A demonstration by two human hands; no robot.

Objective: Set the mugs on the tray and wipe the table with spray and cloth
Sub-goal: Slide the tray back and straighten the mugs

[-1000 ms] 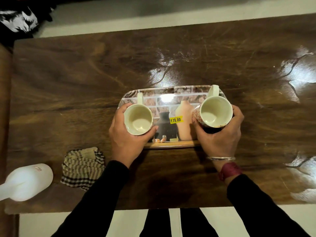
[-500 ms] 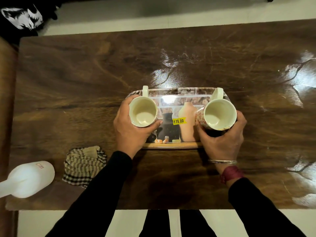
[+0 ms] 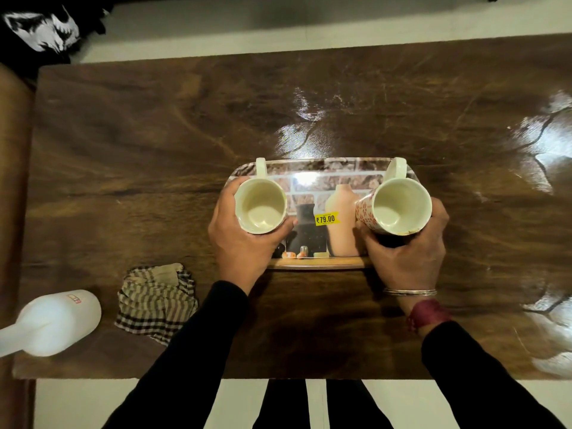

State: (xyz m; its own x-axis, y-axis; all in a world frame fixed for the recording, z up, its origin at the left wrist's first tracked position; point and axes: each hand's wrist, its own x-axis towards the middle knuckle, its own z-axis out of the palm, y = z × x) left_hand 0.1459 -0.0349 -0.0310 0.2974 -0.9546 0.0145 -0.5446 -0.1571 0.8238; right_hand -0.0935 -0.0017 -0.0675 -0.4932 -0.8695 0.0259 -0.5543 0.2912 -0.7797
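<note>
Over the tray (image 3: 322, 267) — left hand (image 3: 240, 243) grips the left mug (image 3: 261, 205) | right hand (image 3: 408, 252) grips the tilted right mug (image 3: 399, 205) | cloth (image 3: 156, 300) and spray bottle (image 3: 52, 323) lie on the desk (image 3: 154, 150)

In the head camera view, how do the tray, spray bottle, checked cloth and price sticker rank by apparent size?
Largest to smallest:
tray
spray bottle and checked cloth: look alike, and the bottle runs off frame
price sticker

Mugs (image 3: 261, 205) over tray (image 3: 312, 263), cloth (image 3: 156, 300) left.
</note>
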